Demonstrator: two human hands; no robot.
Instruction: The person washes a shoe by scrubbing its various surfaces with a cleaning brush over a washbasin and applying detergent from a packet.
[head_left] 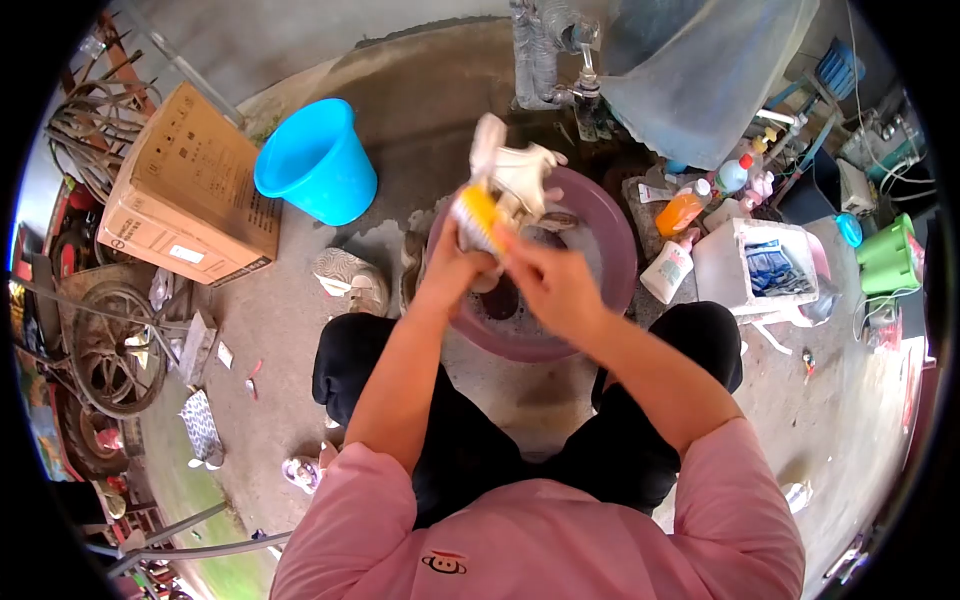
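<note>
Over a pinkish-purple basin (618, 255) with wet, sudsy contents, my right hand (548, 283) is closed round a yellow brush (478, 212) with pale bristles. My left hand (450, 275) grips a cream-coloured shoe (522, 180), which sticks up beyond the brush with its upper part loose and open. The brush lies against the shoe, between the hands. Parts of the shoe are blurred or hidden behind the brush and fingers. Another dark item (500, 300) lies low in the basin, too unclear to name.
A blue bucket (325, 165) and a cardboard box (190, 190) stand at the left. Beige shoes (367, 290) rest left of the basin. Bottles (683, 208) and a white foam box (730, 265) are at the right. A tap (588, 85) is behind.
</note>
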